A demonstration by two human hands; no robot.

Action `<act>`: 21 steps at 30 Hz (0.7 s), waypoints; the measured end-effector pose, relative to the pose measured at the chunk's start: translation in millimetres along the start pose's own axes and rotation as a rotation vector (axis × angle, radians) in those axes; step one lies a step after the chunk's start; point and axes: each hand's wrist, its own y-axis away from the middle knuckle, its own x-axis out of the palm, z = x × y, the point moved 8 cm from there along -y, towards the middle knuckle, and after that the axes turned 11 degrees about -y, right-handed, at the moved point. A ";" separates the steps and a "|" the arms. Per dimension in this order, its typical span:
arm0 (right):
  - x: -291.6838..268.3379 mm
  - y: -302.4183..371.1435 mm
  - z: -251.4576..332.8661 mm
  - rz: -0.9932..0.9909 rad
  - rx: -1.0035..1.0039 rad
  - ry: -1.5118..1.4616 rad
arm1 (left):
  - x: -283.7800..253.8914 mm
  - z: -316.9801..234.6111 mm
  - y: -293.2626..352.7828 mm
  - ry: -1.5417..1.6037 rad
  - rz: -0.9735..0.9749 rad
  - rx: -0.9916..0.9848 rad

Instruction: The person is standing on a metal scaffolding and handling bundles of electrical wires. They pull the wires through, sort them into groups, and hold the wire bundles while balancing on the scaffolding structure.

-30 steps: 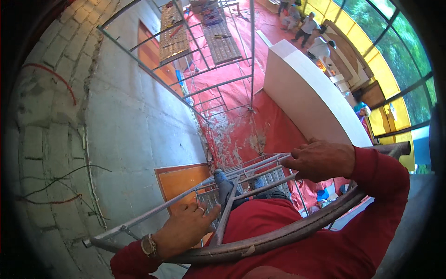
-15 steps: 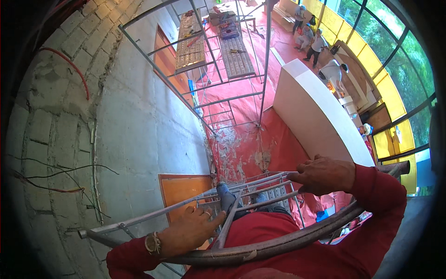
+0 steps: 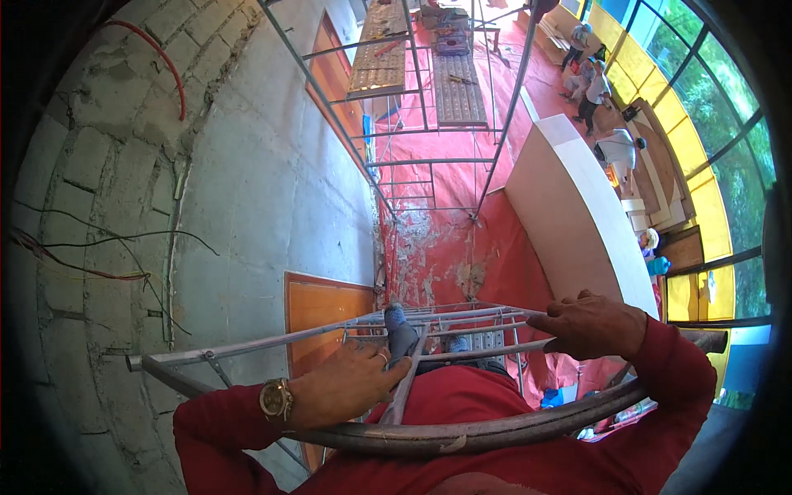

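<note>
My left hand has its fingers loosely spread beside a slanted metal brace. A wristwatch is on that wrist, which lies over a thick, dark pipe crossing in front of my body. My right hand is bent over the ends of a thin scaffold rail, its fingers curled down on it; their undersides are hidden. Between the hands, one of my feet, in a grey-blue shoe, stands among the scaffold bars. A long, light metal rail runs out to the left.
Another scaffold frame rises ahead, with tool-strewn planks. Loose wires hang from the block wall at left. A tall white partition stands at right, several people beyond it. Red sheeting covers the floor far below.
My view has shifted, so the far scaffold and partition sit higher and farther right. Both hands stay at the same bars in nearly the same pose.
</note>
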 end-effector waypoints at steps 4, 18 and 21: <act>2.6 -3.8 -6.3 0.009 0.000 0.018 | -0.7 1.5 0.7 0.012 -0.090 0.013; -1.5 -4.9 7.5 0.055 0.066 -0.003 | -22.8 67.0 21.5 0.066 -0.100 -0.313; 0.9 -2.5 5.9 0.048 0.107 0.045 | -72.7 167.5 103.6 -0.009 -0.742 -0.731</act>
